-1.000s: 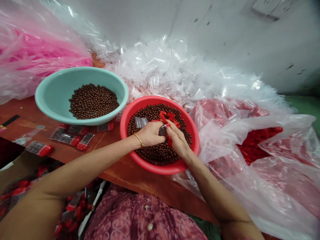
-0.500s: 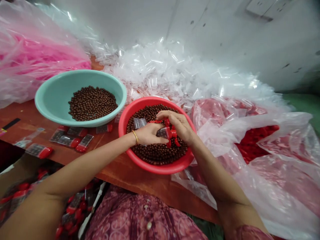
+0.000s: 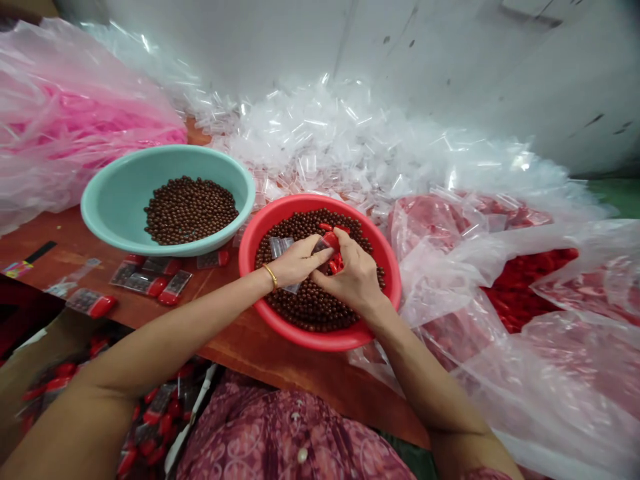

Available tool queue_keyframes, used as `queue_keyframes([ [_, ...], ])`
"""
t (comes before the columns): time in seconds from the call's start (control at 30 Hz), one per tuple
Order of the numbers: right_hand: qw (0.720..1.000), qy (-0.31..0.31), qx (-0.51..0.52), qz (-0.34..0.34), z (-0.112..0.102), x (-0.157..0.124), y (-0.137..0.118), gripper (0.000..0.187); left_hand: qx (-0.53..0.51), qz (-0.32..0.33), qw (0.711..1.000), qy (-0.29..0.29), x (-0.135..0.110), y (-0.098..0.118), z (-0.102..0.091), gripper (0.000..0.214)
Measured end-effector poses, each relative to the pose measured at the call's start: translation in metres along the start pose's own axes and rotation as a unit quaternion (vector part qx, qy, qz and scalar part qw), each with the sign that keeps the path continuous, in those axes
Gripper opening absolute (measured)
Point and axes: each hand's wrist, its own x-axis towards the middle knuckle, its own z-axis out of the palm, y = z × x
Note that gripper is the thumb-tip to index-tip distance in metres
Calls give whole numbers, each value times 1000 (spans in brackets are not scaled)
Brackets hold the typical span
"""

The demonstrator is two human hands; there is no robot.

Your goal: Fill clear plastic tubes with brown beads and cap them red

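Over a red basin [image 3: 395,293] of small brown balls [image 3: 300,317], my two hands meet. My left hand [image 3: 297,261] is closed round a small clear plastic container [image 3: 321,246] with dark contents, mostly covered by the fingers. At that container's far end sits a red cap [image 3: 331,238], and the curled fingers of my right hand [image 3: 353,275] press against it. More red caps [image 3: 335,264] show between the right thumb and fingers; some lie on the balls. Clear unfilled containers [image 3: 280,247] rest in the basin beside my left hand.
Left stands a turquoise basin [image 3: 110,227] with more brown balls. Filled red-capped containers [image 3: 145,283] lie before it; others fill a box [image 3: 177,427] below the table edge. Clear containers [image 3: 320,140] are heaped behind. A plastic bag [image 3: 450,267] of red pieces lies right, pink bagged pieces [image 3: 95,120] left.
My right hand has shifted left and its fingers have closed in toward the container's end. The container in my left hand has tilted upward. The view has moved slightly.
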Motion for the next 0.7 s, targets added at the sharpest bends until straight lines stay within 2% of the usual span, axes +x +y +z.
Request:
queue_keyframes([
  [0.1, 996, -54, 63, 30, -3, 5, 3, 68, 36, -13, 999, 17, 0, 2, 0, 18],
  [0.2, 982, -127, 138, 36, -11, 10, 17, 86, 75, -20, 996, 48, -11, 15, -10, 30],
  [0.23, 979, -148, 132, 51, -14, 12, 23, 86, 101, -13, 993, 60, -20, 22, -18, 34],
  [0.3, 976, -195, 47, 88, -19, 16, 36, 67, 198, -8, 977, 84, -44, 33, -38, 37],
  [0.37, 960, -254, -77, 94, -22, 19, 44, 38, 337, -45, 936, 92, -75, 37, -64, 34],
  [0.4, 948, -283, -122, 75, -21, 20, 47, 31, 400, -83, 909, 82, -90, 35, -77, 33],
  [0.5, 926, -330, -186, 0, -15, 21, 46, 37, 521, -209, 827, 19, -125, 15, -105, 36],
  [0.57, 915, -342, -212, -29, -10, 20, 43, 41, 562, -248, 789, -5, -135, 2, -111, 40],
  [0.6, 911, -345, -224, -34, -8, 19, 42, 39, 579, -246, 777, -1, -136, -1, -109, 42],
  [0.7, 907, -345, -239, -31, -5, 17, 41, 28, 605, -180, 774, 43, -122, 10, -93, 41],
])
